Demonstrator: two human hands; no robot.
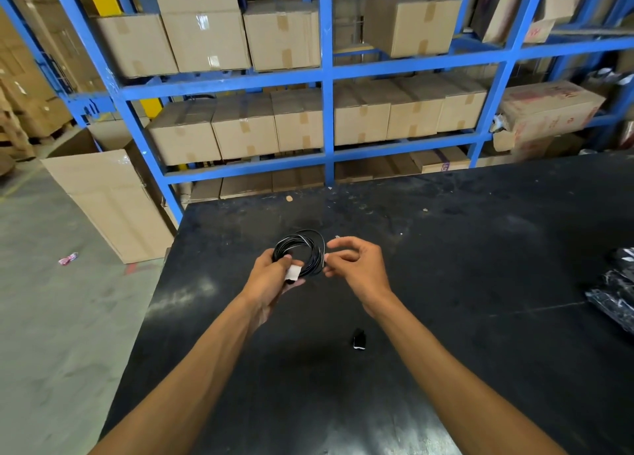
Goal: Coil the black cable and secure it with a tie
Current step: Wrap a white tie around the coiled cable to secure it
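The black cable [310, 249] is wound into a small round coil, held upright above the black table [446, 249]. My left hand [271, 276] grips the coil at its lower left, with a white tag [294, 272] showing under the thumb. My right hand [360, 264] is at the coil's right side, thumb and forefinger pinching something thin and pale, perhaps a tie, against the loops; it is too small to make out clearly.
A small black piece [359, 339] lies on the table near me. Dark plastic-wrapped items [614, 293] sit at the table's right edge. Blue shelving [327, 77] full of cardboard boxes stands behind the table. A leaning carton [109, 201] and concrete floor are at left.
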